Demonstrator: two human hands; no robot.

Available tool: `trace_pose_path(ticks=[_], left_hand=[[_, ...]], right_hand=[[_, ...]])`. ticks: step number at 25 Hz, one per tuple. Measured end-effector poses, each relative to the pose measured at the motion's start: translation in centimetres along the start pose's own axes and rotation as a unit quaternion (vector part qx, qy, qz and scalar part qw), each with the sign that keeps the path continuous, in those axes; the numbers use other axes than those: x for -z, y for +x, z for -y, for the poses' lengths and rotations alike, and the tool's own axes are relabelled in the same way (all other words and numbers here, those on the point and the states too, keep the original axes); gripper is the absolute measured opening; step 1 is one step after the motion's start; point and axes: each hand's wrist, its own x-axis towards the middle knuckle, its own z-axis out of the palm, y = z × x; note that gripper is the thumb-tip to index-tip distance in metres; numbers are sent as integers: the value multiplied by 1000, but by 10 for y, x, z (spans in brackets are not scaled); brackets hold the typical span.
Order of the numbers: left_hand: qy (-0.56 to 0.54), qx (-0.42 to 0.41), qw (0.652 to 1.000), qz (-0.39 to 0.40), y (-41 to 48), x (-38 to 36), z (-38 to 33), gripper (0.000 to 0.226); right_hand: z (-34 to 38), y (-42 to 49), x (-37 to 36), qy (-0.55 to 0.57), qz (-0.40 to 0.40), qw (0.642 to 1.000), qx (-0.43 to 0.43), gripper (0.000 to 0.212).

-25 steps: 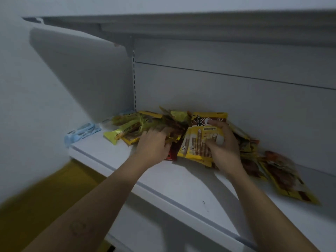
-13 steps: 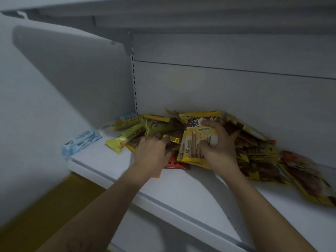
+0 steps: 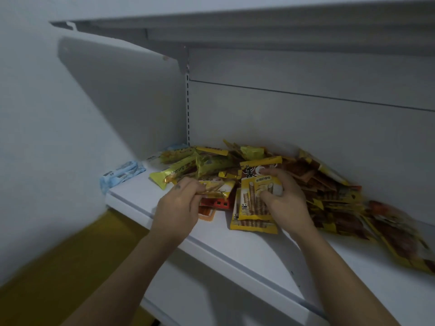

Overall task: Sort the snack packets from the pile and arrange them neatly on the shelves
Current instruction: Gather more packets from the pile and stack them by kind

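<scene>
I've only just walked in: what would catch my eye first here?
A jumbled pile of yellow and brown snack packets sprawls along the back of the white shelf. In front of it, the right hand grips a stack of yellow wafer-roll packets, while the left hand pinches a thin packet at the pile's near edge. A lone pale blue packet lies apart at the shelf's left end.

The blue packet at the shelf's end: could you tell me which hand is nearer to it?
Left. The left hand pinches a foil packet just right of the blue packet; the right hand lies farther right, holding yellow packets.
</scene>
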Motion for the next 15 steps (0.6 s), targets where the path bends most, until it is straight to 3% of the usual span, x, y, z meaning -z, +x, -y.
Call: trace_pose_path(ticks=[3,6,8,12,15], left_hand=[[-4,-13,999,-51,-5,14,-16,18],[28,-50,998,-19,-13,5,-37,19],[40,-54,998,14,-20,-8,-45,20],[40,-59,996,60,-25,-19,-53,18],[5,-17,992,122,-23,-13,-49,41]], right_hand=[[4,-2,-4,9,30,999,-29,38],[16,-4,-13,131,47,986,-94,26],[16,-6,-16,148,49,983,-96,25],[8,-7,-22,52,99,992,-55,84],[9,-2,-21,53,71,996,-19,78]])
